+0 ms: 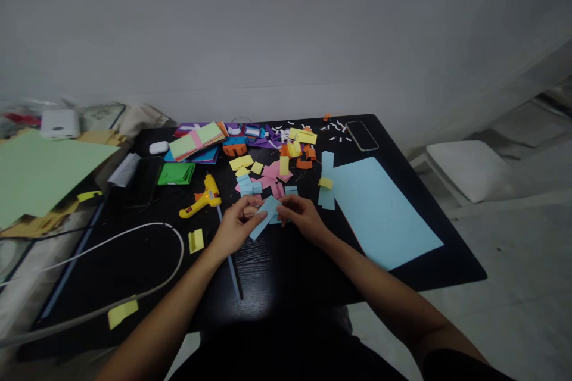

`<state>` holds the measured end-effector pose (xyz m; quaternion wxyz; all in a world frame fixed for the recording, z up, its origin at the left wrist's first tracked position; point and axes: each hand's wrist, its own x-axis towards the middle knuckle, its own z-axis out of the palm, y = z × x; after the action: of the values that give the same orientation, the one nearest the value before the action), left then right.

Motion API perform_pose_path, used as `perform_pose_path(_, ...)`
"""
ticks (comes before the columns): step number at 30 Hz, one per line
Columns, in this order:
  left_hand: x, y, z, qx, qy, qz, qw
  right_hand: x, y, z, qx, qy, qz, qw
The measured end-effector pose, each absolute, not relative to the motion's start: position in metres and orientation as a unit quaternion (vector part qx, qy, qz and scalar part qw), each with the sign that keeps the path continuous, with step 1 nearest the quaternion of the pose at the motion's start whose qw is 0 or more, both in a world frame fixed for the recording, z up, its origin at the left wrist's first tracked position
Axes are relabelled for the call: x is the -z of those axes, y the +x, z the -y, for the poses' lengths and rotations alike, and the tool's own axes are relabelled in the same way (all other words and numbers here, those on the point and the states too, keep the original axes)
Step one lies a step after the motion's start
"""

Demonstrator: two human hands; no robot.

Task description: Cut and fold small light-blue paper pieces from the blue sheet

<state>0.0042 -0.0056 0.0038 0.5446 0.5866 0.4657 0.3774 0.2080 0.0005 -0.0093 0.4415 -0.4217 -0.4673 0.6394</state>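
forearms cropped, fingers point(251, 209) hiding blue strip point(264, 218)

text: none legible | checked: paper pieces point(268, 175), glue gun point(201, 197), phone point(361, 135), white box point(59, 123) | labels, brands, numbers, signs: none can be read at this sharpness

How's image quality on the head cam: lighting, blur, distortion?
Head view: dim and flat, black table swallows detail; left hand and right hand fairly sharp on the blue paper strip; left edge soft and smeared; wide-angle bend at the edges; no glare apart from the glue gun light.
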Motion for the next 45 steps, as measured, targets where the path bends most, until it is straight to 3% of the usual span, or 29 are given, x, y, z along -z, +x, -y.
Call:
perform_pose_path(6,-0.001,0.005,0.005,-0.388,0.607,-0.453,0.525,0.007,0.207,0.003,-0.648,-0.420,0.447,0.452)
perform_pose_path(13,0.001,-0.003,-0.002,-0.440,0.699,-0.419,0.378,0.010,0.212,-0.003,-0.748,-0.331,0.362,0.448)
perform_pose_path(17,0.001,-0.005,-0.002,-0.452,0.711,-0.418,0.339,0.013,0.210,-0.001,-0.742,-0.338,0.411,0.408)
perform_pose_path(26,-0.008,-0.002,0.002,-0.469,0.600,-0.474,0.441,0.019,0.205,0.007,-0.667,-0.359,0.482,0.440)
perform_pose_path(35,-0.004,0.006,0.008,-0.466,0.564,-0.413,0.542,0.026,0.205,0.008,-0.548,-0.413,0.580,0.438)
perform_pose_path(40,-0.003,0.002,0.005,-0.413,0.654,-0.388,0.501,0.026,0.210,0.000,-0.555,-0.397,0.542,0.490)
perform_pose_path(45,-0.003,0.003,0.004,-0.382,0.692,-0.374,0.485,0.022,0.211,-0.002,-0.581,-0.424,0.494,0.487)
